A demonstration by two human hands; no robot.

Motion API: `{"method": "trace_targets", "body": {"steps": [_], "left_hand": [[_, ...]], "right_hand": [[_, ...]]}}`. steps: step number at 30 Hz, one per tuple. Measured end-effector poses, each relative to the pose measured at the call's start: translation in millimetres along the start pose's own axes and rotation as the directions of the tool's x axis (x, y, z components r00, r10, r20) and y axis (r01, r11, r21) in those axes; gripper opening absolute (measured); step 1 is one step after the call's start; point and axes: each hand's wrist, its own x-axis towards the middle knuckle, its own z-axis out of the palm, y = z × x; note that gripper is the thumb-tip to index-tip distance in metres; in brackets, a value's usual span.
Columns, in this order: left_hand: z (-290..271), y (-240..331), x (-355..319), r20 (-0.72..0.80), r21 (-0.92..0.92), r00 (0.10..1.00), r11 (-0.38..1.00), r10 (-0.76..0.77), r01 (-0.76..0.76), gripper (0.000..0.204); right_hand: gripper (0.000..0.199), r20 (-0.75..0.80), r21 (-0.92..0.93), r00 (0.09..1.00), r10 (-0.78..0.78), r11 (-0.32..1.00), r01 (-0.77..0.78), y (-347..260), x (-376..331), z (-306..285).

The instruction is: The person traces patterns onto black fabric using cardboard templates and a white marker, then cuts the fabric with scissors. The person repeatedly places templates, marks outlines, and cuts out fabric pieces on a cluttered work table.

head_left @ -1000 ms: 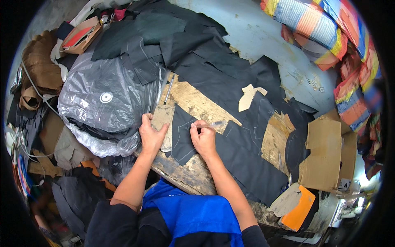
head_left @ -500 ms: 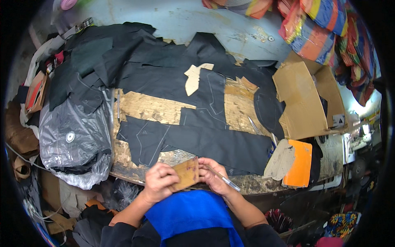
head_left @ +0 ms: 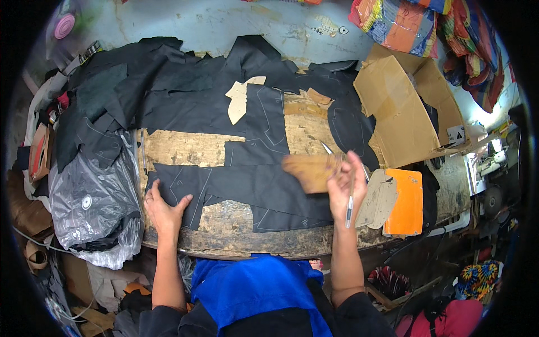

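My left hand [head_left: 165, 209] lies with fingers spread on the left end of a long black leather piece [head_left: 247, 182], which bears thin pale outlines. Over the right part of that leather, my right hand [head_left: 346, 188] grips a tan-brown pattern piece [head_left: 310, 173], blurred by motion. A slim pen [head_left: 350, 209] is also tucked in the right hand, its end pointing back along the wrist. Farther back lies a cream pattern piece [head_left: 238, 101] on more black leather. A pointed metal blade [head_left: 327, 149] shows just beyond the right hand.
A worn wooden board [head_left: 185, 147] lies under the leather. At right stand an open cardboard box [head_left: 387, 106], an orange sheet [head_left: 403, 202] and a grey-beige oval pattern [head_left: 377, 199]. A clear plastic bag [head_left: 95, 196] of black material is at left. Another pen [head_left: 142, 151] lies near it.
My left hand has let go of the brown pattern piece and moved left onto the leather. The right hand has carried the piece and pen forward and right. The view has shifted.
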Motion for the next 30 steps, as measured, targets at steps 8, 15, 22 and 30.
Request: {"method": "trace_targets", "body": {"steps": [8,15,22,30], "left_hand": [[13,-18,10,-0.014,-0.285,0.999,0.958,-0.030,0.024,0.082],[21,-28,9,-0.040,-0.570,0.999,0.821,-0.003,-0.020,0.062],[22,-34,10,-0.077,-0.709,0.997,0.704,-0.028,-0.035,0.059],[22,-42,14,-0.060,-0.808,0.989,0.588,-0.138,0.033,0.069]], "right_hand": [[0.028,0.918,-0.369,0.390,0.076,0.528,0.765,-26,86,104],[0.060,0.860,-0.371,0.493,0.129,0.822,0.432,40,71,146],[0.058,0.805,-0.399,0.589,0.065,0.794,0.458,50,52,147],[0.043,0.855,-0.427,0.507,0.113,0.709,0.562,31,70,172]]}}
